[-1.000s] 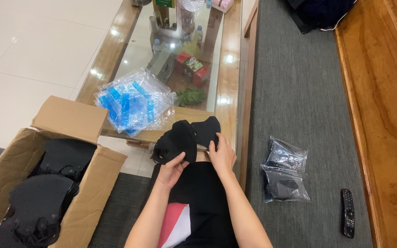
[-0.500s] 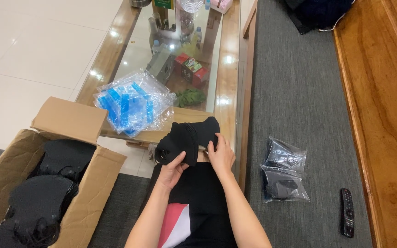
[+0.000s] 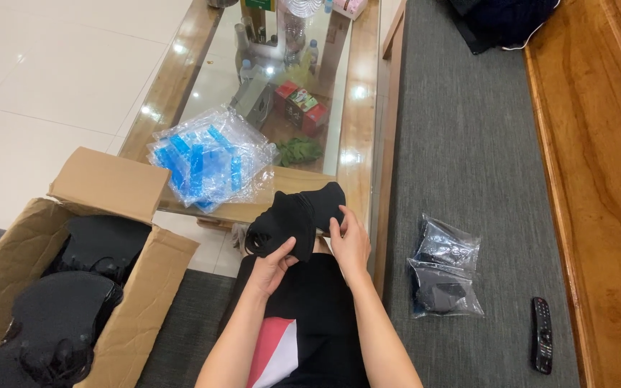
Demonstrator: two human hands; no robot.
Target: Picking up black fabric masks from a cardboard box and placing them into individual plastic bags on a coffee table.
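Both my hands hold a black fabric piece (image 3: 292,218) over my lap, in front of the glass table's near edge. My left hand (image 3: 276,260) grips its lower left part from below. My right hand (image 3: 349,241) pinches its right side. The fabric is folded and bunched between them. On the table just left of it lies a pile of clear plastic bags with blue strips (image 3: 210,159).
An open cardboard box (image 3: 131,287) at my left holds more black fabric items (image 3: 59,316). Two bagged black items (image 3: 445,276) and a black remote (image 3: 541,334) lie on the grey cushion at my right. The glass table (image 3: 357,129) has bottles and boxes on its lower shelf.
The black fabric has been folded over a little more between my hands. The hands stay in nearly the same place.
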